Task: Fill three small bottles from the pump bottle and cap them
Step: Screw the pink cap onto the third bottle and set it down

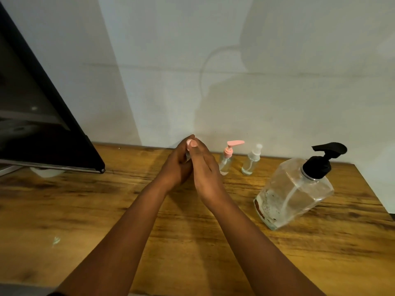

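Both hands meet at the back middle of the wooden table [85, 210]. My left hand [177, 165] wraps a small clear bottle, almost all of it hidden. My right hand [205, 167] closes its fingertips on that bottle's pink cap [189, 142]. To the right stand a small bottle with a pink pump top [225, 161] and a small clear bottle with a clear spray top [251, 162], each with a little liquid. The large clear pump bottle [295, 191] with a black pump head stands further right, mostly empty.
A black monitor [42, 129] on a stand fills the back left, overhanging the table. A white wall runs right behind the bottles. The table's right edge lies just past the pump bottle. A small pale speck [56, 240] lies at the front left.
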